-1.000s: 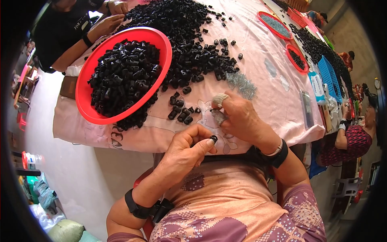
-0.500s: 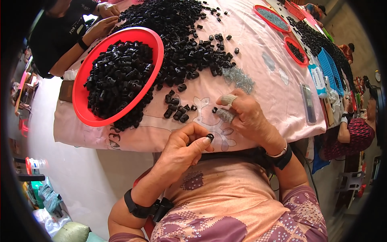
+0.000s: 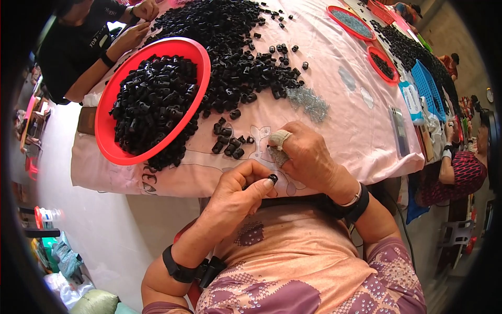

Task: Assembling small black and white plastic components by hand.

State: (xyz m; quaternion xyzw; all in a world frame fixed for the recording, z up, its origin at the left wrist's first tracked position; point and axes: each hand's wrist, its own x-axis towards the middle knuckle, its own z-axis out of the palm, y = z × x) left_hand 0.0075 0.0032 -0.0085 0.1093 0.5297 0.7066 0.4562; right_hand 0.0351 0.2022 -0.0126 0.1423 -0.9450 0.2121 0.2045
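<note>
A small black cylindrical plastic part (image 3: 273,178) is pinched between the thumb and fingers of my left hand (image 3: 240,187), at the table's near edge. My right hand (image 3: 308,154) is closed just above and to the right of it. Pale wraps cover its thumb and index finger, and whatever they grip is hidden. A small loose group of black parts (image 3: 228,142) lies on the cloth beyond my left hand. Past my right hand sits a little heap of tiny silvery-clear pieces (image 3: 309,103).
A red basin (image 3: 205,78) full of black parts stands at left, before a large black pile (image 3: 225,47). Another person's hands (image 3: 137,29) work at the far left. A phone (image 3: 398,131), white-blue packet (image 3: 412,102) and blue basket (image 3: 428,89) lie at right.
My right hand has come left and down toward my left hand, and its fingers have closed up. The small black piece seen at its fingertips is now out of sight. My left hand stays put.
</note>
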